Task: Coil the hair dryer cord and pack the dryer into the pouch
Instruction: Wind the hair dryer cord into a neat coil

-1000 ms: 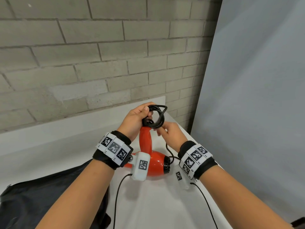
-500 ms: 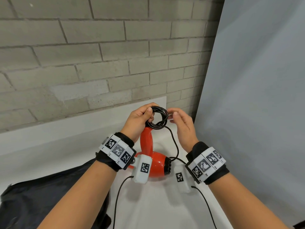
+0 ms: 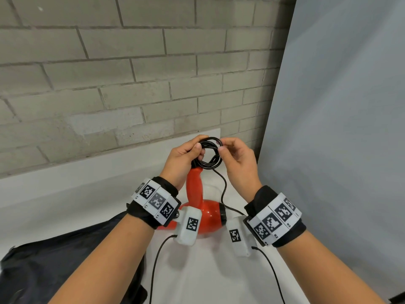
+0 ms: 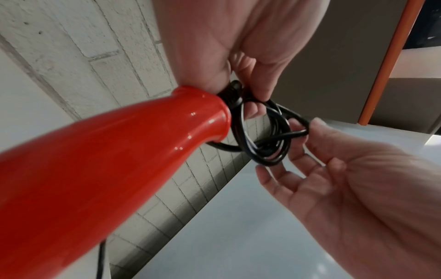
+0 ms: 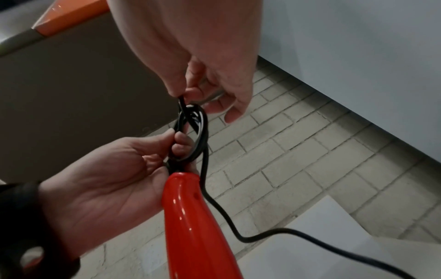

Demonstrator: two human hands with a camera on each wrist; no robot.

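Note:
A red hair dryer (image 3: 205,218) stands on the white table (image 3: 208,275) with its handle (image 4: 114,147) (image 5: 193,217) pointing up. Its black cord (image 3: 209,155) (image 4: 267,139) (image 5: 190,132) is wound into a small coil at the handle's end. My left hand (image 3: 186,159) (image 5: 114,175) grips the coil beside the handle top. My right hand (image 3: 237,162) (image 4: 339,169) pinches the coil's right side with thumb and forefinger. A loose length of cord trails down to the table. The black pouch (image 3: 65,266) lies flat at the lower left.
A brick wall (image 3: 131,73) backs the table. A grey panel (image 3: 339,128) stands along the right side. Thin black leads from the wrist cameras hang over the table's front.
My right hand has moved up from beside the handle and closed in on the coil's right side, laying another loop. The left hand has kept its grip.

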